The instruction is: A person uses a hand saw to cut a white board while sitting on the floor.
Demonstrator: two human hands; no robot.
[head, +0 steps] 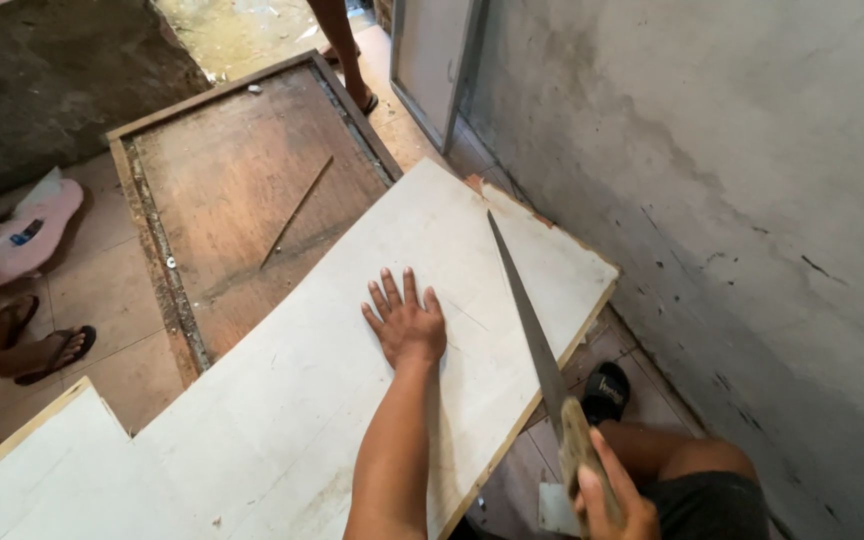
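Note:
My left hand (407,322) lies flat with fingers spread on a long white board (292,400). My right hand (612,500) grips the wooden handle of a hand saw (524,300) at the lower right. The saw's blade runs up and to the left across the board's far right part, with its tip near the board's far edge. My bare knee and a black sandal (604,390) show beside the board's right edge.
A brown wooden panel (252,190) with a thin stick on it lies on the tiled floor beyond the board. Other people's sandalled feet stand at the left (47,350) and top (357,90). A grey wall (732,180) rises on the right. A pink-and-white bundle (22,235) lies at the left.

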